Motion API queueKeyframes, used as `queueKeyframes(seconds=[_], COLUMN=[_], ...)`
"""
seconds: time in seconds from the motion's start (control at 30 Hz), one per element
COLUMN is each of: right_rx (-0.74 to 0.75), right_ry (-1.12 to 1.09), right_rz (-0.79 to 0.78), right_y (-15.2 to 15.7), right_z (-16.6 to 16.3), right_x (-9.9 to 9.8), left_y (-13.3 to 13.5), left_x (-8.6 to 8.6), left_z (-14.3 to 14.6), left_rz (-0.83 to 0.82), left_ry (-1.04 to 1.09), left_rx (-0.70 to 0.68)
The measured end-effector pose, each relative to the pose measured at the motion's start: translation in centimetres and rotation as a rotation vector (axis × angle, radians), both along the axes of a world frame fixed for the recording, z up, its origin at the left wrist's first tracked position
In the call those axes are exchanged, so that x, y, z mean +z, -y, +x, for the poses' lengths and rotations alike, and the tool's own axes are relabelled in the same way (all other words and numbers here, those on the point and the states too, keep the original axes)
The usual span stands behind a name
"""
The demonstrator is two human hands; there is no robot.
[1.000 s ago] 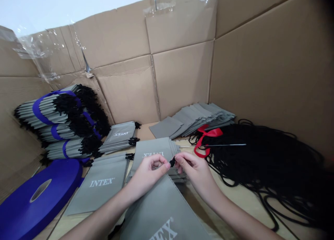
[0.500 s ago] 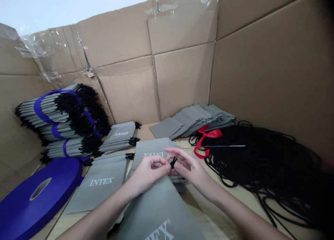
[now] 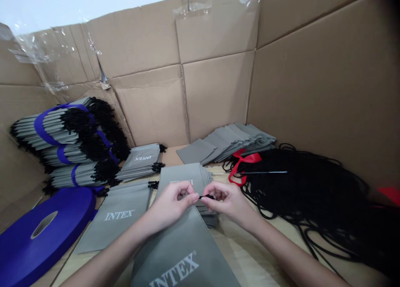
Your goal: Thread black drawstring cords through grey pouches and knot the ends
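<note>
Left hand (image 3: pixel 171 203) closed in a pinch, thumb + forefinger tips on one end of a short black cord (image 3: pixel 206 197). Right hand (image 3: pixel 229 200) pinches the other end, so the cord runs roughly level btwn the two. It sits centre frame, just above the top edge of a grey bag (image 3: pixel 184 253) marked INTEX. That bag lies on the counter (image 3: pixel 250 262) under both wrists. A stack of grey bags (image 3: pixel 187 176) sits just behind the front one, partly hidden by the hands.

Rest, L to R:
- Blue tape roll (image 3: pixel 40 233) flat at the far-left edge.
- Behind it, bundles of grey bags (image 3: pixel 50 133) bound w/ blue tape, black cord tufts at their ends, piled against the cardboard wall (image 3: pixel 150 49).
- Single INTEX bag (image 3: pixel 118 216) flat, just beside the front bag's left side.
- Small stack (image 3: pixel 140 162) w/ logo upside down, behind that one.
- Mid-back: fanned grey bags (image 3: pixel 225 141) near the wall.
- Right of the hands: red ribbon (image 3: pixel 242 162) at the left edge of a big heap of loose black cords (image 3: pixel 312 195).
- Thin metal rod (image 3: pixel 265 172) lies across the heap's top.
</note>
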State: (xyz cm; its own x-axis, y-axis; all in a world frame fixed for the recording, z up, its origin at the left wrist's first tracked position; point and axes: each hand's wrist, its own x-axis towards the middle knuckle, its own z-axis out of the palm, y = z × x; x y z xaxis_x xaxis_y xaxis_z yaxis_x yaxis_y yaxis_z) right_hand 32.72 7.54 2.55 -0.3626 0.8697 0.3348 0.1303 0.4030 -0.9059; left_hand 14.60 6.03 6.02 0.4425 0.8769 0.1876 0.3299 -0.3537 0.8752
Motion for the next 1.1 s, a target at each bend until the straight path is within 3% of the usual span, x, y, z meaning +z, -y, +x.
queueKeyframes(seconds=[0.17,0.33,0.47,0.6,0.83,1.0,1.1], right_rx=[0.069,0.108,0.144,0.110,0.021,0.102,0.188], right_ry=[-0.068,-0.080,-0.109,-0.130,0.139,0.106,0.000], right_rz=[-0.103,-0.107,-0.088,-0.040,0.099,0.111,0.031], right_y=[0.0,0.1,0.4,0.4,0.8,1.1,1.2], right_z=[0.5,0.5,0.3,0.1,0.0,-0.3,-0.6], right_x=[0.4,0.9,1.1,0.4,0.2,0.4,0.4], left_y=[0.4,-0.1,-0.3,-0.4,-0.4,0.2,0.6], left_x=[0.7,-0.2,-0.5,-0.5,-0.2,0.2,-0.1], left_z=[-0.2,0.2,0.5,0.5,0.2,0.3,0.6], left_rz=[-0.116,-0.128,-0.093,-0.041,-0.055,-0.083,0.004], left_ry=[0.076,0.004,0.093,0.138,0.042,-0.024,-0.111], left_rx=[-0.026,-0.084,-0.175,-0.102,-0.111,-0.122,-0.083])
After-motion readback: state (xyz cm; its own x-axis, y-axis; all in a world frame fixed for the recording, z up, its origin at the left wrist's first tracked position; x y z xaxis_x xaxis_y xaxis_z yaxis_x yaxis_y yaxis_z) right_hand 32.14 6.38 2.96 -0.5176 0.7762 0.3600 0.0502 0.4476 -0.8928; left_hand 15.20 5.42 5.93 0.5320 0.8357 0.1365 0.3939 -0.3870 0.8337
